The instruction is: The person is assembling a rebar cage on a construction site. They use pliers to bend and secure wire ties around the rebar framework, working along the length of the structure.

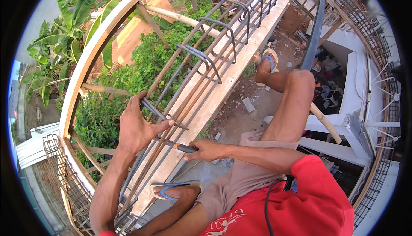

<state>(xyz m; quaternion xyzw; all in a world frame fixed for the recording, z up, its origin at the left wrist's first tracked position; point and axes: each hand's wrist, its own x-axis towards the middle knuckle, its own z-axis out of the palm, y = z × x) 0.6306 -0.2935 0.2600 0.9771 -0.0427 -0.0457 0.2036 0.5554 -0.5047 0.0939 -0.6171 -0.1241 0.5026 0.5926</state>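
2 hands (136,122), 1 tool (184,147), 2 flip-flops (270,60), 1 pipe (314,34), perhaps 7 overlapping stirrups (192,49)

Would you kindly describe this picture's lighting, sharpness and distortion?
Head view: bright daylight on the wooden plank; left hand and right hand fairly sharp; pale timber at left bowed near the fisheye rim; hazy patch at upper right; black corners.

Bright daylight fills the view (upper right hazy), its edges bending strongly
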